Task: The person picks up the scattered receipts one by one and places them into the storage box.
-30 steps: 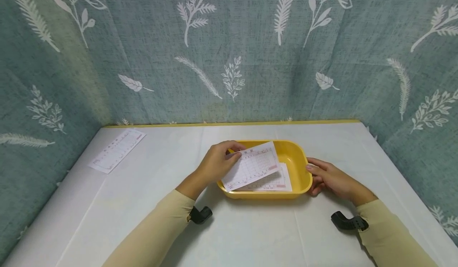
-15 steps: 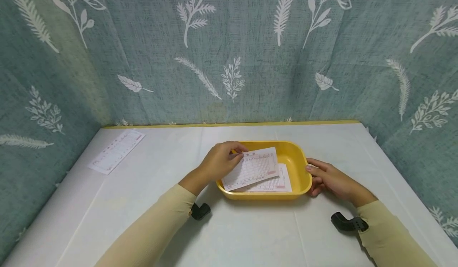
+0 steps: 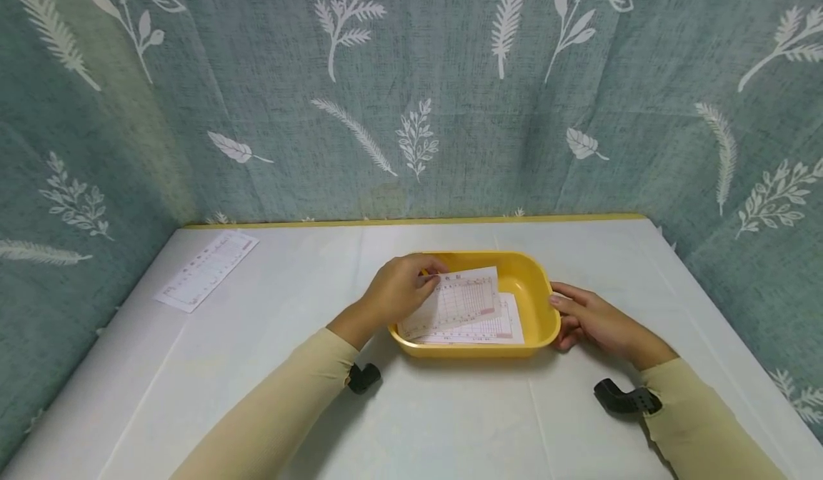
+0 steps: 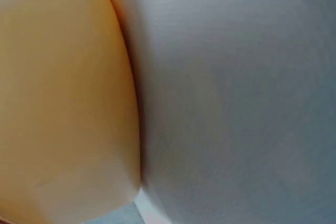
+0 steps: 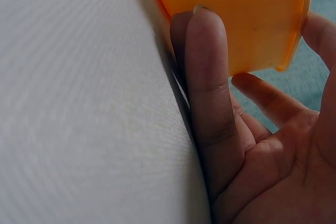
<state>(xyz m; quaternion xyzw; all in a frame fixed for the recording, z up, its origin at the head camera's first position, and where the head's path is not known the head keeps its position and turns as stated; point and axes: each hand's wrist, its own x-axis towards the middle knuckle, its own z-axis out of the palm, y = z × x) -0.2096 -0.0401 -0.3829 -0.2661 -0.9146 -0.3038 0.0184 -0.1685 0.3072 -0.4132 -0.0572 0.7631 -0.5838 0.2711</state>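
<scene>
My left hand [image 3: 400, 288] pinches the left end of a printed receipt slip [image 3: 464, 300], tilted over the yellow plastic tray [image 3: 536, 305]. Beneath it, a second receipt slip [image 3: 511, 321] lies in the tray, partly covered. At the tray's right end my right hand [image 3: 594, 321] holds the rim with the thumb, its other fingers against the outer wall. In the right wrist view, a fingertip [image 5: 206, 30] stands close to the yellow wall, low by the tabletop. Only sleeve and white cloth show in the left wrist view, so that hand's fingers are hidden there.
Another printed slip [image 3: 207, 271] lies flat at the table's far left. White cloth [image 3: 450, 416] covers the table. A yellow strip [image 3: 308, 224] runs along the back edge, below a green leaf-patterned curtain [image 3: 476, 151] that also stands at both sides.
The slip in my left hand has come down a little towards the tray, its right end lower than before. My right hand and the tray have stayed in place.
</scene>
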